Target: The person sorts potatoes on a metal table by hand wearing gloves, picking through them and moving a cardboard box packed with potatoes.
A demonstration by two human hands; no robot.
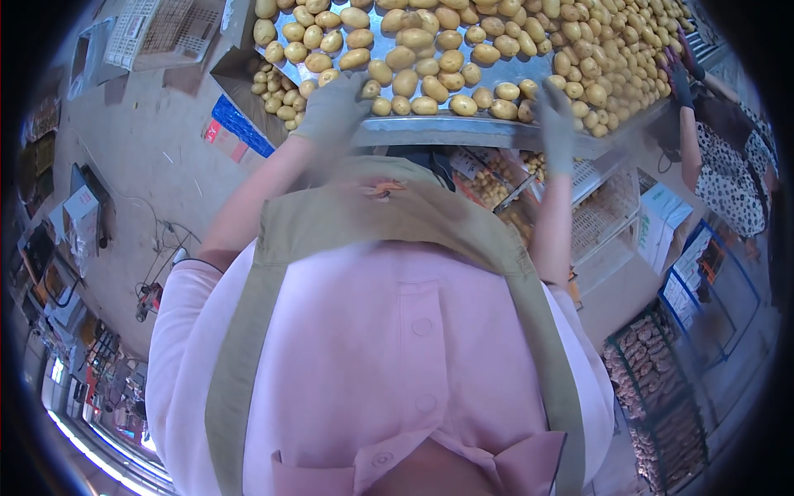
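Note:
Many yellow potatoes (405, 82) are spread over a metal sorting table (524, 68) in front of me. My left hand (335, 105), in a grey glove, is at the table's front left corner, its fingertips beside a small potato (371, 88). Whether it grips that potato cannot be made out. Blurred, my gloved right hand (555, 118) reaches over the front edge farther right, close to several potatoes. Its fingers are too smeared to show a hold. Left of the table, an open cardboard carton (231, 77) contains smaller potatoes (279, 93).
A co-worker's gloved hand (681, 84) touches the potato heap (598, 68) at right. Beneath the table are more potatoes (493, 186) and a white plastic crate (605, 214). Another crate (149, 31) stands far left. Filled mesh sacks (660, 397) are stacked at lower right.

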